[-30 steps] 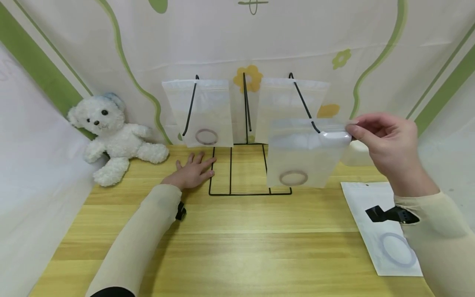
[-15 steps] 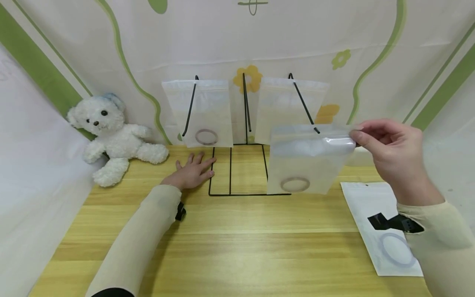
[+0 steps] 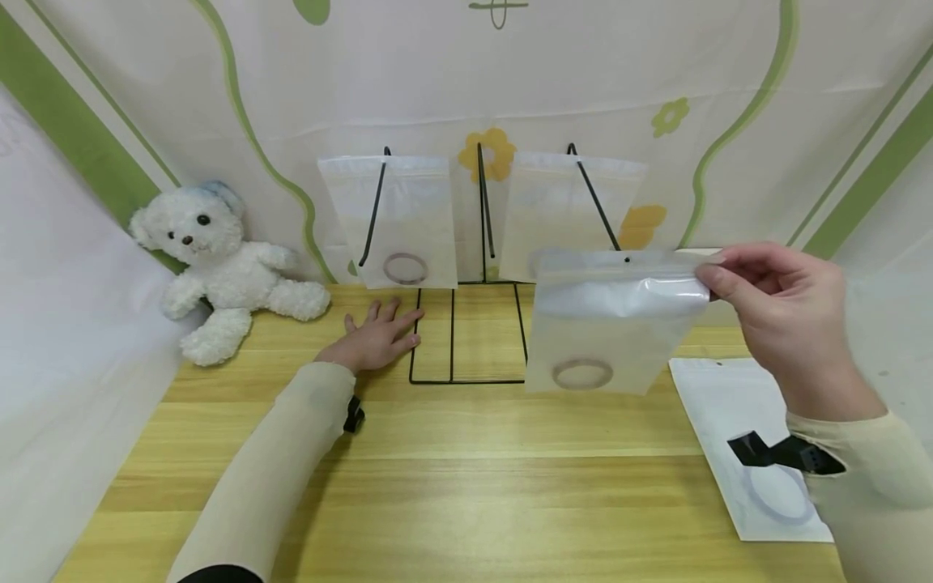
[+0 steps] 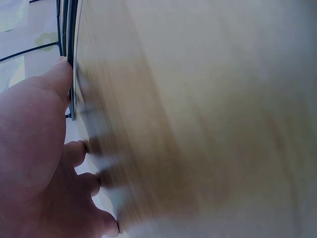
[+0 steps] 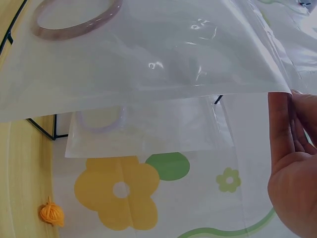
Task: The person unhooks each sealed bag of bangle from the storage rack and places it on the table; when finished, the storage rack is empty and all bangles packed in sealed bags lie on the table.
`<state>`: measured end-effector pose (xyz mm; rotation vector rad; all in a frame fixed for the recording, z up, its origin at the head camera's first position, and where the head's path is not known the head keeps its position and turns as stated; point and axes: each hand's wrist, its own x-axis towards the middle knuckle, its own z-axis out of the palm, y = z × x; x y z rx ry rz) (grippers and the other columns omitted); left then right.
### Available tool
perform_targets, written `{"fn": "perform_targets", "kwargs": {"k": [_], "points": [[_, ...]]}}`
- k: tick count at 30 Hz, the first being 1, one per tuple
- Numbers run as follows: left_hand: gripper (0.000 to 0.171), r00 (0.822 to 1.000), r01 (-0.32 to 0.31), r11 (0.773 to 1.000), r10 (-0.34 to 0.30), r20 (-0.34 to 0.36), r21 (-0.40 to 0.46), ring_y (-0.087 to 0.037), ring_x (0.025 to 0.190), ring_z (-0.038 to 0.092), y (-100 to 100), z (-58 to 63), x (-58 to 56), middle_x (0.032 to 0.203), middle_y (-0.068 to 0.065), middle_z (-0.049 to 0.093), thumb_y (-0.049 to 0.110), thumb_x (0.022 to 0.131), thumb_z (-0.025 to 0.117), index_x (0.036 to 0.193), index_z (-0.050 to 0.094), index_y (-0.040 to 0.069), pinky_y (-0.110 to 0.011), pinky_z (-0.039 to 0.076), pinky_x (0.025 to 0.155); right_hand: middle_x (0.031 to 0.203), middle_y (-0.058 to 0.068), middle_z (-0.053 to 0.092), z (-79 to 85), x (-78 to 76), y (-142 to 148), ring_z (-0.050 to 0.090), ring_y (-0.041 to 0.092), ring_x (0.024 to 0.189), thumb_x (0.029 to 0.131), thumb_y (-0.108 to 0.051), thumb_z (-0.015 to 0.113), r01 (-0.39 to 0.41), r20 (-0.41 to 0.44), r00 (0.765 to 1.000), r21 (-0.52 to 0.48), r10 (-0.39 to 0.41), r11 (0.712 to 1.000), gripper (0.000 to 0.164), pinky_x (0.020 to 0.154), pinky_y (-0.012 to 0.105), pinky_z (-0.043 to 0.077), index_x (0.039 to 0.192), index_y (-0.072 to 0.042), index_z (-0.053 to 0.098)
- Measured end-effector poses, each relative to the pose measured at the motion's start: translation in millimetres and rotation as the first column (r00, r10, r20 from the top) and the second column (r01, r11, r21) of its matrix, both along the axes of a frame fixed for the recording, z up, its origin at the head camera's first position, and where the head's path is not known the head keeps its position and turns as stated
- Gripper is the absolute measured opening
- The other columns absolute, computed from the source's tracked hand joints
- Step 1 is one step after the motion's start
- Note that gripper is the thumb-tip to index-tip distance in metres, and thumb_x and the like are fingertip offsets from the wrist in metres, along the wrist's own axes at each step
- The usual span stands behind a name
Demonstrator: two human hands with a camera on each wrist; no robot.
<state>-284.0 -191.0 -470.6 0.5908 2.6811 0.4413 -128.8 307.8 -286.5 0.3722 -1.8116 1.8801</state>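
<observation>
My right hand (image 3: 783, 320) pinches the upper right corner of a clear-fronted zip bag (image 3: 608, 312) with a pinkish-brown bangle (image 3: 583, 374) inside. The bag's top hole lies at the front tip of the right hook (image 3: 599, 206) of a black wire rack (image 3: 453, 340); I cannot tell if the tip is still through it. Farther back on that hook hangs another zip bag (image 3: 561, 214). A third bag (image 3: 408, 219), also holding a bangle (image 3: 405, 269), hangs on the left hook. My left hand (image 3: 373, 340) lies spread on the table, fingers touching the rack's base.
A zip bag (image 3: 717, 421) with a pale bangle lies on the table at right, partly under my right forearm. A white teddy bear (image 3: 226, 259) sits at back left. The middle hook (image 3: 484, 202) carries no bag. A small orange object (image 5: 52, 213) shows in the right wrist view.
My right hand has drawn the bag toward me, down and slightly right, along the hook to its tip. The left hand has stayed still on the table.
</observation>
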Motion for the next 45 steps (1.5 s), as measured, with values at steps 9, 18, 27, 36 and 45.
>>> {"fn": "perform_targets", "kwargs": {"k": [9, 18, 27, 36, 45], "points": [[0.068, 1.000, -0.004, 1.000, 0.003, 0.006, 0.005, -0.050, 0.167, -0.013, 1.1, 3.4, 2.1, 0.184, -0.011, -0.004, 0.069, 0.111, 0.036, 0.172, 0.020, 0.045, -0.090, -0.011, 0.116, 0.087, 0.008, 0.081, -5.4, 11.1, 3.8, 0.075, 0.013, 0.067, 0.084, 0.031, 0.069, -0.049, -0.024, 0.999, -0.037, 0.048, 0.998, 0.018, 0.065, 0.017, 0.061, 0.095, 0.017, 0.074], [0.069, 1.000, 0.003, 1.000, -0.003, 0.002, 0.000, -0.050, 0.167, -0.012, -0.4, 0.4, 0.4, 0.184, -0.011, -0.004, 0.071, 0.110, 0.035, 0.172, 0.019, 0.046, -0.090, -0.010, 0.116, 0.090, 0.012, 0.082, -19.0, 25.1, 14.6, 0.078, 0.014, 0.073, 0.087, 0.038, 0.057, -0.193, 0.002, 0.981, -0.071, 0.194, 0.979, 0.029, 0.070, 0.020, 0.063, 0.100, 0.017, 0.073], [0.069, 1.000, 0.000, 1.000, 0.000, 0.014, 0.003, -0.050, 0.167, -0.014, -0.1, 2.0, 0.5, 0.184, -0.011, -0.005, 0.070, 0.110, 0.036, 0.172, 0.020, 0.045, -0.090, -0.012, 0.116, 0.086, -0.001, 0.079, -50.9, 24.4, 26.6, 0.067, 0.007, 0.069, 0.094, 0.026, 0.063, -0.155, 0.202, 0.968, 0.021, 0.147, 0.988, 0.030, 0.063, 0.016, 0.055, 0.102, 0.002, 0.079], [0.069, 1.000, -0.002, 1.000, 0.001, 0.011, 0.006, -0.049, 0.167, -0.014, -0.1, -0.1, -0.6, 0.184, -0.010, -0.005, 0.071, 0.110, 0.036, 0.172, 0.019, 0.045, -0.090, -0.012, 0.116, 0.091, -0.006, 0.078, -63.0, 4.3, 31.2, 0.071, 0.004, 0.073, 0.096, 0.017, 0.070, -0.091, 0.269, 0.960, 0.059, 0.072, 0.994, 0.033, 0.070, 0.016, 0.061, 0.112, -0.009, 0.081], [0.070, 1.000, 0.001, 1.000, -0.001, 0.005, 0.008, -0.051, 0.166, -0.013, 0.5, 1.8, 0.7, 0.184, -0.011, -0.005, 0.071, 0.110, 0.037, 0.172, 0.019, 0.045, -0.089, -0.012, 0.116, 0.095, -0.008, 0.081, -73.4, -23.3, 42.4, 0.076, 0.003, 0.079, 0.098, 0.012, 0.071, -0.143, 0.352, 0.930, 0.089, 0.103, 0.986, 0.033, 0.070, 0.018, 0.062, 0.112, -0.016, 0.081]]}}
